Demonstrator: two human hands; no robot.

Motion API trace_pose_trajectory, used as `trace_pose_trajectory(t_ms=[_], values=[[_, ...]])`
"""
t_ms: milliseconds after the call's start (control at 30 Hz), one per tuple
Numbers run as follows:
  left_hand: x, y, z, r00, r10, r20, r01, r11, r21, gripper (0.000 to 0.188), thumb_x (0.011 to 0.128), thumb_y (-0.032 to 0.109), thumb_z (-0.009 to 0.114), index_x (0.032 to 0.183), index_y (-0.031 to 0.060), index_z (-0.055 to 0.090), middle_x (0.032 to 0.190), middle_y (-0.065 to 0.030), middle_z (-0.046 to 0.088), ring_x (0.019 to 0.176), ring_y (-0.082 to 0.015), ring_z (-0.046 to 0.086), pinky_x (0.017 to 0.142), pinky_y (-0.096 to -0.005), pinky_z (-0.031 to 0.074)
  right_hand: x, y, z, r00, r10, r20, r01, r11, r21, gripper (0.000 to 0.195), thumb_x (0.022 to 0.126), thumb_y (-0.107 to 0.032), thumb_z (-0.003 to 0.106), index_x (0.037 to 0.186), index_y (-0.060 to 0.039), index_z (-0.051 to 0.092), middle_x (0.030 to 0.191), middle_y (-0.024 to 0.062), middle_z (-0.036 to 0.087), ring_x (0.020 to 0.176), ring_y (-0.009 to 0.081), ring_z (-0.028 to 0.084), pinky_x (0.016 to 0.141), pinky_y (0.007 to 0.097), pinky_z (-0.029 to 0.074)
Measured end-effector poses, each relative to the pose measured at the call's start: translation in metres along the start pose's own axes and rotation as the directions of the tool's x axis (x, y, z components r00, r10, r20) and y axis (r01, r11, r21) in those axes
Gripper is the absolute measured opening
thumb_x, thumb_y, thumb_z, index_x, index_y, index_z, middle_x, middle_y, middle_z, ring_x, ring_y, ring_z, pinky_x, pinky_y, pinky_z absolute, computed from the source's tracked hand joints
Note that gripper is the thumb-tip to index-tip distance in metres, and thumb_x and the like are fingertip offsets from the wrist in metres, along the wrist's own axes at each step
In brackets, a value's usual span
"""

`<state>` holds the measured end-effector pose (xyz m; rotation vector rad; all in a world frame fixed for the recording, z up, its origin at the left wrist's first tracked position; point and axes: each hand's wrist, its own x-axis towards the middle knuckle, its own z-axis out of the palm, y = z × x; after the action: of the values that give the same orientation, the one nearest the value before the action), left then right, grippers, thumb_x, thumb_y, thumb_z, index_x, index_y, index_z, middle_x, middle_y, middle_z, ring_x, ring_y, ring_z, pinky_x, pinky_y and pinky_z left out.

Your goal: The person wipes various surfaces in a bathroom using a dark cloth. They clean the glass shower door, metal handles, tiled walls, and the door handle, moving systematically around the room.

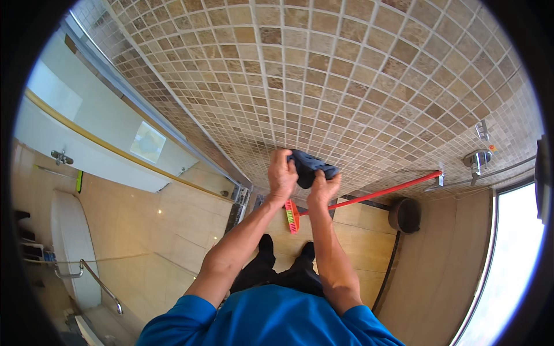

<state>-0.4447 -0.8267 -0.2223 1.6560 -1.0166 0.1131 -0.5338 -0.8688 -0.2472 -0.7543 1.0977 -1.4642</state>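
A bunched dark blue-grey cloth (308, 166) stretches between my two hands, in front of the tiled wall (320, 82). My left hand (282, 175) grips its left end, and my right hand (323, 187) pinches the lower right end. Whether the cloth touches the tiles I cannot tell. Below my hands, a red-handled brush (292, 217) with pink and green bristles stands on the tiled floor. Its long red handle (385, 189) slants up to the right against the wall, passing behind my right forearm.
A dark bucket (405, 216) sits in the far right corner of the floor. Above it, a chrome shower valve (477, 159) juts from the wall. A metal handle (101, 285) is on the glass at lower left. The white door (104, 142) stands at left, beyond the glass panel's frame.
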Motion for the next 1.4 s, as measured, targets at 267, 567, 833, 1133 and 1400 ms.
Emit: trace_pose_trajectory(t_ms=[267,567,833,1133,1400], values=[[0.044,-0.140,-0.093,0.964,-0.225,-0.144,0.238,0.968,0.079,0.031,0.075,-0.006,0.068,0.103,0.0033,0.061,0.093,-0.0129,0.061,0.086,-0.0268,0.061,0.078,-0.0373,0.050,-0.076,0.060,0.120,0.940,0.335,0.069,-0.339,0.939,0.052,0.028,0.075,0.005,0.071,0.096,-0.0063,0.055,0.084,0.0018,0.060,0.073,0.0131,0.053,0.069,0.0296,0.046],[0.001,-0.133,-0.046,0.839,-0.490,0.235,0.535,0.822,-0.196,0.040,0.078,-0.006,0.072,0.114,0.0013,0.057,0.095,-0.0044,0.062,0.082,-0.0120,0.057,0.075,-0.0282,0.049,-0.039,0.085,0.066,0.920,0.386,-0.072,-0.386,0.922,0.011,0.023,0.074,0.002,0.071,0.093,-0.0039,0.058,0.084,0.0048,0.064,0.075,0.0154,0.057,0.071,0.0321,0.048],[-0.061,-0.025,0.055,0.651,-0.528,0.545,0.753,0.540,-0.375,0.045,0.080,-0.007,0.069,0.120,-0.0014,0.051,0.099,-0.0075,0.062,0.087,-0.0131,0.061,0.078,-0.0276,0.051,0.044,0.047,-0.055,0.924,0.262,-0.276,-0.287,0.957,-0.051,0.022,0.071,0.001,0.068,0.090,-0.0030,0.058,0.083,0.0070,0.062,0.073,0.0182,0.056,0.071,0.0350,0.049],[-0.072,0.044,0.091,0.653,-0.513,0.557,0.756,0.482,-0.443,0.039,0.085,-0.008,0.064,0.121,-0.0025,0.050,0.107,-0.0114,0.060,0.095,-0.0176,0.061,0.085,-0.0322,0.055,0.074,-0.012,-0.098,0.936,0.233,-0.263,-0.255,0.965,-0.052,0.023,0.070,0.002,0.066,0.092,-0.0026,0.059,0.082,0.0061,0.063,0.073,0.0168,0.059,0.069,0.0323,0.051],[-0.062,0.130,0.091,0.826,-0.322,0.462,0.542,0.679,-0.495,0.046,0.086,-0.009,0.065,0.128,-0.0018,0.048,0.109,-0.0086,0.059,0.098,-0.0128,0.058,0.087,-0.0254,0.050,0.095,-0.108,-0.111,0.997,-0.063,-0.048,0.045,0.948,-0.316,0.012,0.074,0.004,0.058,0.083,-0.0036,0.058,0.072,-0.0038,0.053,0.065,0.0068,0.046,0.058,0.0241,0.041]])
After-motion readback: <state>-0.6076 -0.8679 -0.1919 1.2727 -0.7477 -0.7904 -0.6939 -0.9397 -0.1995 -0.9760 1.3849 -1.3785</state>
